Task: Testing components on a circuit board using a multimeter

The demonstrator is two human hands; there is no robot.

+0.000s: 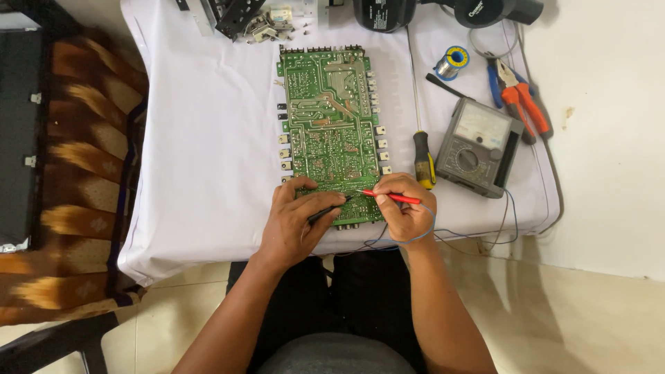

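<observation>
A: Starting at the left, what's the risk?

B: The left hand has its grip closed on a black probe, and its fingers rest on the near end of the green board, which lies flat on the white-covered desk. If that hand shifts, I judge the black tip could skid off its joint.

A: And the other one?

B: The right hand pinches a red probe, its tip just beside the black one. The 2 tips are near each other, so a slip might bridge neighbouring solder points.

A: Anything further right?

B: Thin wires loop from under that hand toward the grey meter. A tug could drag the meter toward the desk edge. The yellow-handled screwdriver lies between board and meter; the wrist could knock it onto the board.
</observation>
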